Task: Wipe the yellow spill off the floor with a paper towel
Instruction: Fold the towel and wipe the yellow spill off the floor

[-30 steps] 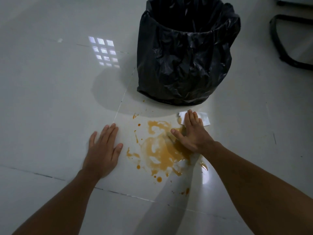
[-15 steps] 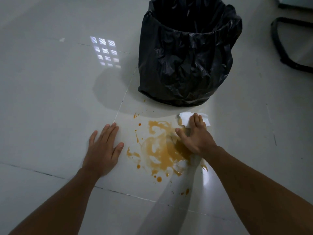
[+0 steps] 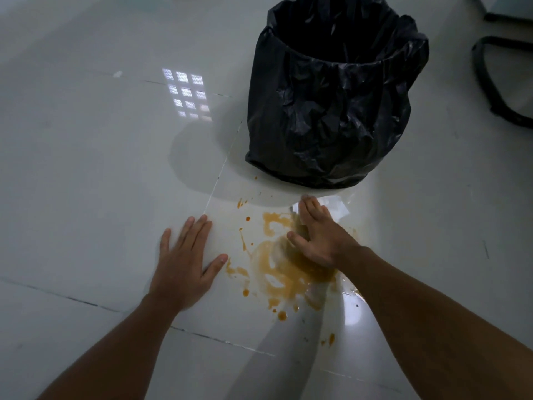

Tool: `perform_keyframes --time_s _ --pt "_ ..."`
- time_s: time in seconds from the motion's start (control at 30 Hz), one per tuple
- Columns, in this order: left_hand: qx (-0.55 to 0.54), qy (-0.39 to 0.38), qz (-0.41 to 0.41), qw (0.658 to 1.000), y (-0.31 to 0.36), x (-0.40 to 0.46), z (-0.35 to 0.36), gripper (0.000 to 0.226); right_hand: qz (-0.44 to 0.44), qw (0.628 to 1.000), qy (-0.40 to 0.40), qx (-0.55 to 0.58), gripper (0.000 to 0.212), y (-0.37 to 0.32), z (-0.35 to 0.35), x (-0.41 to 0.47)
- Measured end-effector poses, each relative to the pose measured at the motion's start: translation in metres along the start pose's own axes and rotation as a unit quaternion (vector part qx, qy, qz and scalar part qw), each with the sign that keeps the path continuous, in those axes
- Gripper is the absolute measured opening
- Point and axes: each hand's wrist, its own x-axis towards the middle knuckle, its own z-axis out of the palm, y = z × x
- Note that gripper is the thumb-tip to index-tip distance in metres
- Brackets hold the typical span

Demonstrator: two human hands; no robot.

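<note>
An orange-yellow spill (image 3: 277,267) spreads over the glossy white floor tile, with small drops around it. My right hand (image 3: 323,238) lies flat on the spill's right side, pressing a white paper towel (image 3: 336,207) against the floor. Only the towel's far edge shows past my fingertips; the rest is hidden under the hand. My left hand (image 3: 184,261) rests palm down on the clean tile just left of the spill, fingers spread, holding nothing.
A bin lined with a black plastic bag (image 3: 331,111) stands on the floor right behind the spill, close to my right fingertips. A black curved chair base (image 3: 496,90) sits at the far right. Tile joints (image 3: 219,174) run across the floor.
My right hand with the towel has slid slightly left and toward the bin over the spill, so less of the towel shows. The left hand has stayed planted.
</note>
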Motion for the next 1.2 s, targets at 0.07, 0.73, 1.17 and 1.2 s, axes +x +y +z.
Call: perform_keyframes --time_s 0.07,0.73,1.17,1.2 --pt "-0.007 0.003 -0.002 1.000 -0.001 0.000 0.000 0.084 0.002 1.000 0.005 0.024 0.079 -0.013 0.000 0.011" --pt "-0.004 0.011 0.007 1.000 0.000 0.000 0.000 0.087 0.077 0.992 0.096 0.019 0.087 -0.012 0.013 -0.023" --pt "-0.019 0.023 0.007 1.000 -0.001 0.000 0.001 0.089 0.075 0.997 0.009 0.013 0.087 -0.008 -0.006 -0.019" --pt "-0.018 0.025 0.008 1.000 -0.002 0.001 0.001 0.089 0.078 0.997 0.015 0.013 0.087 -0.008 -0.006 -0.020"
